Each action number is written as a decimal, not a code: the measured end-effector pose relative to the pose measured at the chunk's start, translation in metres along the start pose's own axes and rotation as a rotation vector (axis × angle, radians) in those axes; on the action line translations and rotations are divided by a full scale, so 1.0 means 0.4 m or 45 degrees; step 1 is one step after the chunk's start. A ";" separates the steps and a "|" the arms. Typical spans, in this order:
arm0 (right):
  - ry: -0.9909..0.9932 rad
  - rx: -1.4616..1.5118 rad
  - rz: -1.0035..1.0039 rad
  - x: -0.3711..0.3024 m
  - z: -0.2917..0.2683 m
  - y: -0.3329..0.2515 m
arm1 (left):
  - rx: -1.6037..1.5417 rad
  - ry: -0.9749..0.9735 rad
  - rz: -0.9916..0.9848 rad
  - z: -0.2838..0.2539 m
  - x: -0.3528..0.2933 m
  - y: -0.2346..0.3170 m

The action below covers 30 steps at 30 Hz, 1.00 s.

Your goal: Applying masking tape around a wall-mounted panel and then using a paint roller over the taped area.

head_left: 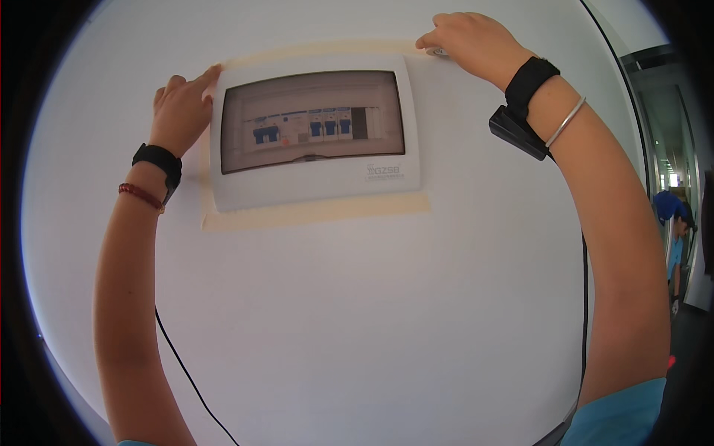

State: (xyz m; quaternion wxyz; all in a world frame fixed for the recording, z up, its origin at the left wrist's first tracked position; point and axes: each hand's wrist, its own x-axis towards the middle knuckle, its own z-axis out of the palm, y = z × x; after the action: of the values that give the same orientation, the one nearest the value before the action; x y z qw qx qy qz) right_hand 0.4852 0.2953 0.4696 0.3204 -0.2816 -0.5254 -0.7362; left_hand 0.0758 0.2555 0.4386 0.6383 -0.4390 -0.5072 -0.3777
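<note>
Forearms rise to white breaker box (316, 134) on wall, long axis horizontal. Left hand (181, 111), fingers together, presses tape strip (320, 50) at box's upper-left corner; right hand (468, 41) pinches tape roll (439, 52) beyond upper-right corner. Bare wall (372, 320) below box.
</note>
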 end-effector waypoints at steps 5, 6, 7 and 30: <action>-0.032 -0.029 -0.028 0.004 -0.008 0.005 | -0.057 0.016 0.008 -0.002 -0.002 -0.001; -0.059 -0.022 -0.010 0.007 -0.013 0.004 | -0.058 0.022 0.017 0.002 -0.001 -0.010; -0.085 -0.014 0.008 0.012 -0.018 0.000 | -0.058 0.027 0.025 0.000 -0.002 -0.012; -0.456 0.202 0.006 0.076 -0.065 0.007 | -0.303 -0.586 -0.117 -0.070 0.122 0.265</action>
State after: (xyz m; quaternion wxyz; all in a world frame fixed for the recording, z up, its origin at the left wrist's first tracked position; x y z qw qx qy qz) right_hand 0.4659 0.2644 0.4867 0.2447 -0.3831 -0.6299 -0.6298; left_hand 0.1926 0.2620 0.4649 0.4322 -0.5618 -0.6103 -0.3537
